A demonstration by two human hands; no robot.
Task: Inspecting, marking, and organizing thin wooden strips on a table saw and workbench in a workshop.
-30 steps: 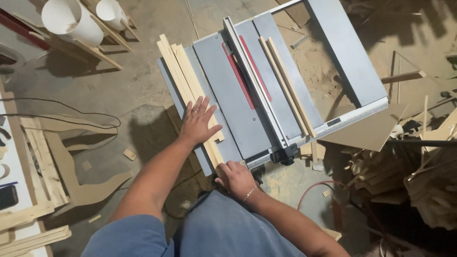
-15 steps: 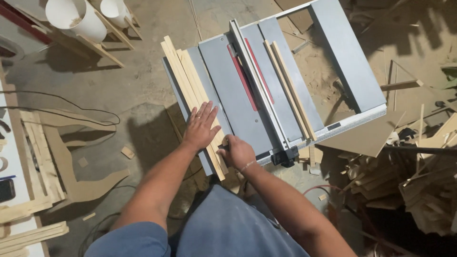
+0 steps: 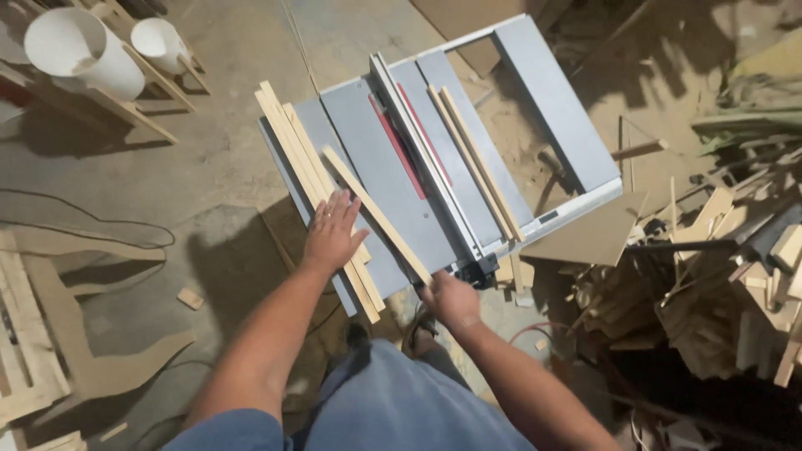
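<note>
right hand [image 3: 451, 301] grips 1 wood strip [image 3: 376, 213] (left hand [image 3: 332, 235] flat on stack [image 3: 305, 163])

Dim, warm indoor light falls from above and the far side, throwing the person's shadow onto the concrete floor [image 3: 209, 250] near left. The right side sinks into darkness. The right hand [image 3: 451, 299] blurs slightly.

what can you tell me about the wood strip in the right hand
The wood strip is a long, thin, pale slat of bare wood with square edges. It lies diagonally over the grey table saw top, apart from the stack of similar strips under the left hand. The right hand grips its near end at the table's front edge.
</note>
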